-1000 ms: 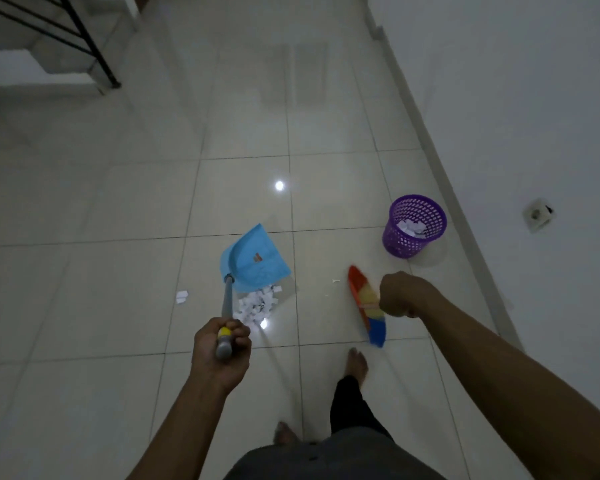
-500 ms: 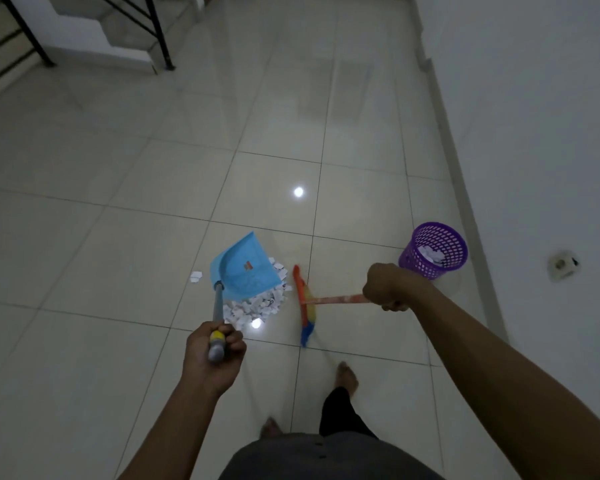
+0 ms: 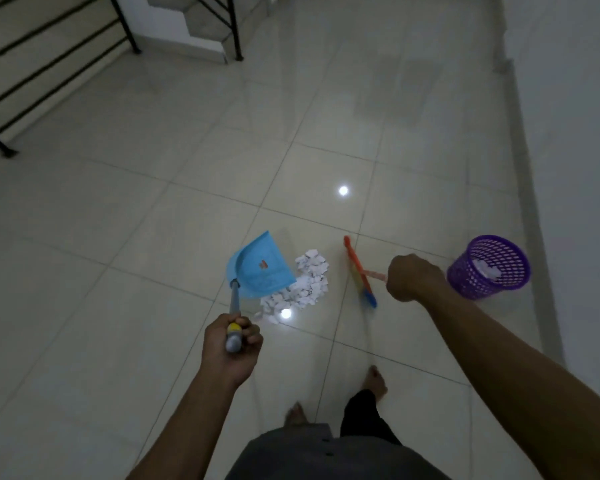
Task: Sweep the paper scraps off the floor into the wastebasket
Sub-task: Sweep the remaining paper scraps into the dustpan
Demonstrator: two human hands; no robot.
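Two hands, both gripping: left hand (image 3: 230, 344) curled round dustpan (image 3: 258, 265) handle, right hand (image 3: 412, 278) fisted on broom (image 3: 359, 273) handle. Scraps (image 3: 303, 285) piled centre frame, between pan and broom. Wastebasket (image 3: 488, 267) right, holding paper.

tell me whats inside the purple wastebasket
White paper scraps lie inside the purple wastebasket, seen through its open top. The scraps and the mesh wall hide its bottom and how deep the pile goes.

Head-worn camera looks steeply down at floor (image 3: 153, 237).
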